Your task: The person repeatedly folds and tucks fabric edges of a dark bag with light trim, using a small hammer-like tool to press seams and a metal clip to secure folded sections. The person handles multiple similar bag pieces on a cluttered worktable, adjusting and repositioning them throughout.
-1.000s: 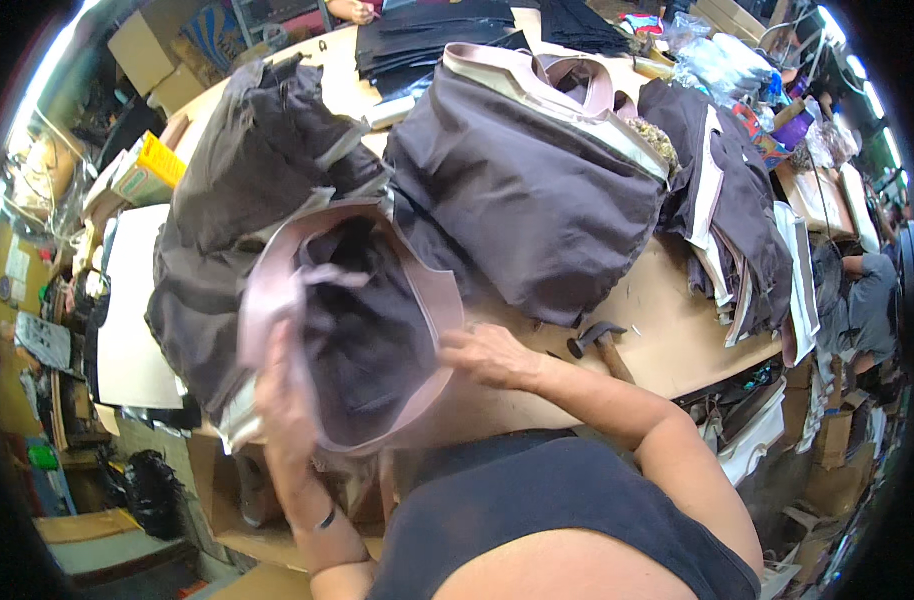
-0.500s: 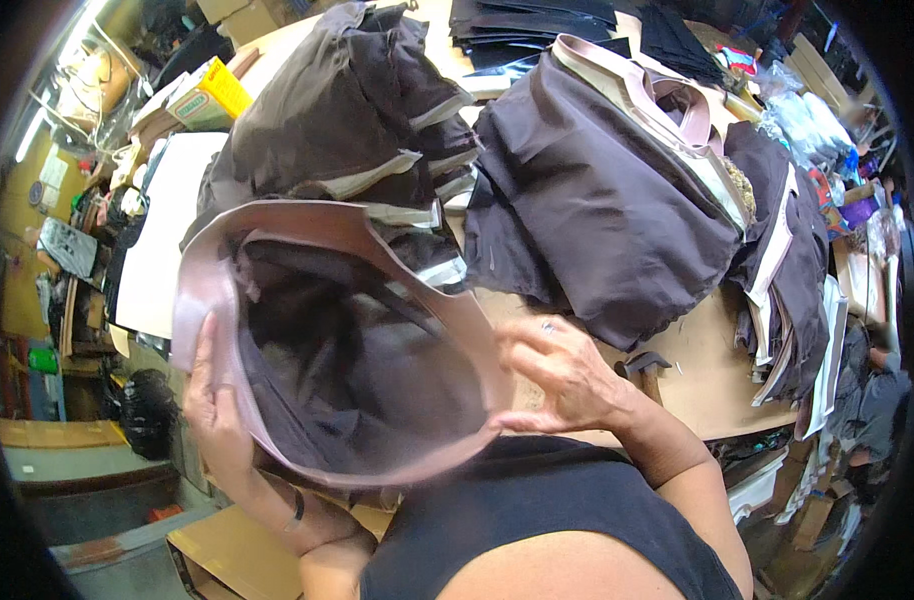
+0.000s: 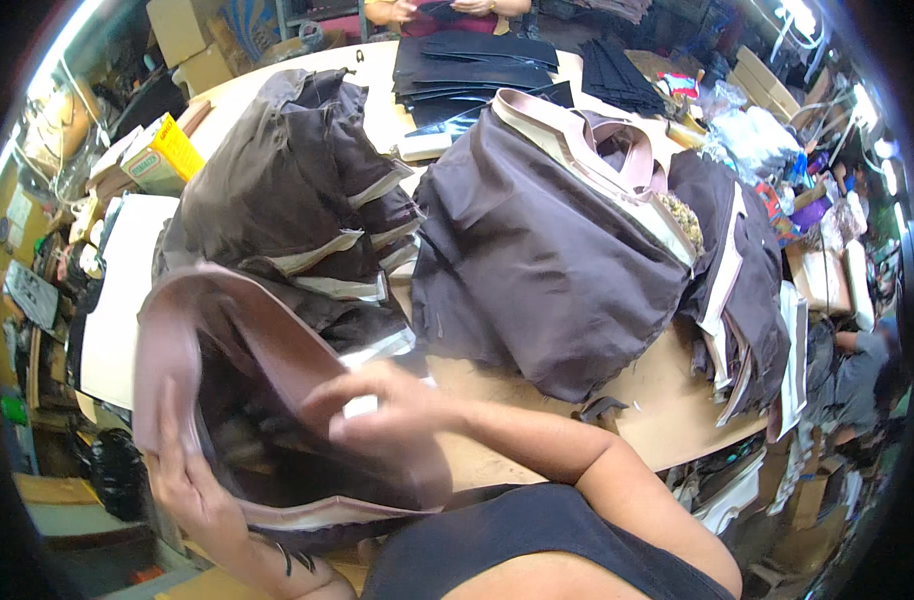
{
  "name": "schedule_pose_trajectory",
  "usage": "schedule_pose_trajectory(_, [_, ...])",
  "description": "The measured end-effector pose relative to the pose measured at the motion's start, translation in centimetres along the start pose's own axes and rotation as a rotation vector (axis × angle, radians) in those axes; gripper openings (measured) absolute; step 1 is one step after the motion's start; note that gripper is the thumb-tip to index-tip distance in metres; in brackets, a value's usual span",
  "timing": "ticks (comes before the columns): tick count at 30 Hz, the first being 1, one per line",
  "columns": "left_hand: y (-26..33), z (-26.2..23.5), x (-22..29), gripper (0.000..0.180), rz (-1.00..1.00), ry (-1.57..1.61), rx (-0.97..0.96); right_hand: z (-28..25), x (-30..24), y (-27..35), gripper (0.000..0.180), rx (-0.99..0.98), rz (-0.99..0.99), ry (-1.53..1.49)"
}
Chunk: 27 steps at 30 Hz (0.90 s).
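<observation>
In front of me on the left is a dark brown cloth bag lining (image 3: 277, 395) with a wide dusty-pink band round its mouth. The mouth faces up toward me. My left hand (image 3: 192, 485) grips the band's left side, fingers flat along the outside and the thumb hidden. Over the mouth, my right hand (image 3: 392, 400) is smeared by motion, its fingertips near the band's far inner edge. Whether they pinch it I cannot tell. Close beyond lies a heap of similar brown cloth pieces (image 3: 267, 180) with pale edging.
Another brown lining with a pink band (image 3: 567, 250) lies mid-table, beside stacked brown pieces (image 3: 742, 290) at right. Black flat pieces (image 3: 467, 75) are stacked at the back, where a person's hands (image 3: 402, 10) show. A hammer (image 3: 602, 408) lies near the table edge. A yellow box (image 3: 164, 150) stands left.
My right hand has left the band's right side and swung left across the mouth. The lining has shifted lower left in view, its band bending inward. More of the table's far side shows.
</observation>
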<state>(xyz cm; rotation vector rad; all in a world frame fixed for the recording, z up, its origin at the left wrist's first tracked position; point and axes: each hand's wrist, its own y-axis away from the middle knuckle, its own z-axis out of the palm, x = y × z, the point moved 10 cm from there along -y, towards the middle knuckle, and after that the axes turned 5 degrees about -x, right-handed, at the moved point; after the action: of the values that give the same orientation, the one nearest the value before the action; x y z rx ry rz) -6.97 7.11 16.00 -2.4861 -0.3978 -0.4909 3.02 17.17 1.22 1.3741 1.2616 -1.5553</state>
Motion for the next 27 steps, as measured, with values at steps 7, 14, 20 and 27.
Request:
schedule_pose_trajectory(7, [-2.6,11.8,6.9,0.053,0.249,0.582,-0.172,-1.4,1.1,4.5,0.085,0.334,-0.083,0.096])
schedule_pose_trajectory(14, [-1.4,9.2,11.4,0.073,0.464,1.275,-0.256,-18.8,-7.9,20.7,0.076,1.072,0.088,0.227])
schedule_pose_trajectory(20, [3.3,4.6,15.9,0.101,0.795,2.384,-0.401,-32.2,-18.2,25.5,0.066,1.106,0.109,0.488])
schedule_pose_trajectory(27, [3.9,5.3,15.5,0.088,0.916,2.307,-0.488,-35.6,-12.9,28.1,0.039,1.123,0.53,1.354])
